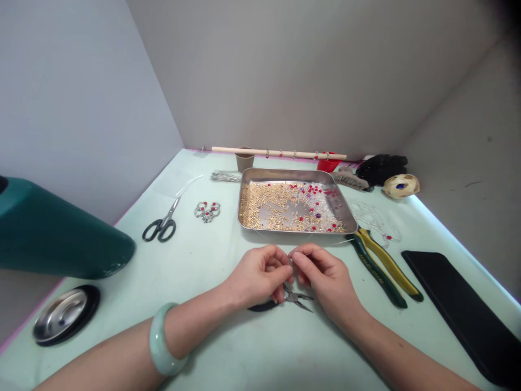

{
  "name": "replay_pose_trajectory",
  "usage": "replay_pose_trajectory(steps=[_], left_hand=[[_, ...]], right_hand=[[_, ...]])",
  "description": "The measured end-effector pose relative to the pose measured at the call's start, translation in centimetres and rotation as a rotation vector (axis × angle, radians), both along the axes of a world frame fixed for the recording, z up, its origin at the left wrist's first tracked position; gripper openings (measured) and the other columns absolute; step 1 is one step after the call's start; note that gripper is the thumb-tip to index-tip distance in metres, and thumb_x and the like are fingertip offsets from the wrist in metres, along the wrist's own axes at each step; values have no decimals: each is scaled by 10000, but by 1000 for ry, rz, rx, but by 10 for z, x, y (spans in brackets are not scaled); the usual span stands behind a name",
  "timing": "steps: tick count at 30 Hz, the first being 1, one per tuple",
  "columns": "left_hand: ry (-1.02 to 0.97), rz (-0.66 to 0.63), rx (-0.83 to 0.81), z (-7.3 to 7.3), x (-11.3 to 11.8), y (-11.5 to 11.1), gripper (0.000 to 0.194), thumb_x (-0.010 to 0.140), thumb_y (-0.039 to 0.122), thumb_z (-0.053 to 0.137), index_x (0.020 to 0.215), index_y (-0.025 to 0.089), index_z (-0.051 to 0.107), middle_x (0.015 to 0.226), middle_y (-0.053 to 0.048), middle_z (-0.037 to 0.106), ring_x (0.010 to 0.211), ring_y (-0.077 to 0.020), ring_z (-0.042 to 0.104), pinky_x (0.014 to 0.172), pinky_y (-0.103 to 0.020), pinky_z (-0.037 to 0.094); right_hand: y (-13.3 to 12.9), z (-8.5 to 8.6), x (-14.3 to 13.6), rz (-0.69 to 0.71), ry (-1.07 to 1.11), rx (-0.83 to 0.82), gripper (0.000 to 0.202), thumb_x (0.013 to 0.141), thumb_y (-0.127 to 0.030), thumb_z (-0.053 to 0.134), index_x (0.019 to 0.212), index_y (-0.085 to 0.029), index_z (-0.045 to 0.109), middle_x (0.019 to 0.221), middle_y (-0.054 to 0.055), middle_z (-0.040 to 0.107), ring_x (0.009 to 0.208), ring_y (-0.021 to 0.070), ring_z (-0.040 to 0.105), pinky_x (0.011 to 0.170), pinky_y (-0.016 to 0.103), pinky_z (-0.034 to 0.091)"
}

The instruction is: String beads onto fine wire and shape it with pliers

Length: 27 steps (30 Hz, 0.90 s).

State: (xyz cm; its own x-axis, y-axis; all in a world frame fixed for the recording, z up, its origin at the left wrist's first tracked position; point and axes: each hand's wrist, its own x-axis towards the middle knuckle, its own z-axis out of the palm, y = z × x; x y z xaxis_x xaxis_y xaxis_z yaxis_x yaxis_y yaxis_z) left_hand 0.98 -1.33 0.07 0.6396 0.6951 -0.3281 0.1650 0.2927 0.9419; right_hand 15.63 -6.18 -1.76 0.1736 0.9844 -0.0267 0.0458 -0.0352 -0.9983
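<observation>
Both hands met at the near centre of the tabletop [228, 347], just at 6 o'clock from the steel tray [246, 217]. The left hand [257, 274] and the right hand [321, 277] had their fingertips pressed together on a tiny bead piece [290, 260], thumb against forefinger on each side. The item was too small to identify further; a fine wire appeared to run from it toward 3 o'clock, but this could not be confirmed.

Small needle-nose pliers [295, 297] lay on the tabletop directly beneath the hands, untouched. The tray held a spread of gold beads [260, 203] with scattered red ones. Scissors [163, 222] lay at 9 o'clock from the tray, with a finished bead cluster [207, 210] between them. Green-and-yellow pliers [382, 263] lay at 4 o'clock from the tray, and a black pad [459, 304] beyond them.

Handling judgement: the piece looked very light, hard and slippery, and liable to roll or spring away if released. Any wire would bend and kink easily. The grip was best taken at the fingertips, close beside the bead, with light pressure only.
</observation>
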Motion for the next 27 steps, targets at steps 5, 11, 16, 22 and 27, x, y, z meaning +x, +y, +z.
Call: replay_pose_trajectory(steps=[5,11,16,22,27], left_hand=[[-45,-22,22,-1,-2,1,215,856,348,501,770,152,483,629,11,598,417,-81,558,413,-192,414],[-1,-21,-12,1,-3,3,278,883,366,446,709,152,481,530,15,565,412,-90,552,418,-192,405],[27,-19,2,1,-3,2,262,877,349,450,706,155,490,553,13,571,417,-90,549,423,-198,408],[-14,-35,11,-1,-2,1,249,879,354,447,736,154,488,664,-5,605,428,-74,549,417,-189,397],[-3,-45,21,0,-3,2,247,877,349,449,734,153,492,671,-8,604,437,-75,551,412,-183,393]], right_hand=[[-1,0,-1,-4,-25,-24,209,835,-384,610,771,-185,593,518,-60,484,481,89,420,474,218,325],[-3,2,0,35,-67,-12,225,863,-383,569,747,-190,579,545,-48,485,520,105,431,521,237,345],[-3,4,0,37,-67,-26,246,864,-384,564,712,-191,553,536,-45,476,522,111,420,525,245,335],[0,1,3,45,65,-68,251,866,-372,571,698,-190,533,521,-50,477,511,105,412,524,242,324],[0,1,2,49,71,-77,257,855,-371,585,684,-188,527,519,-52,479,509,100,409,523,237,324]])
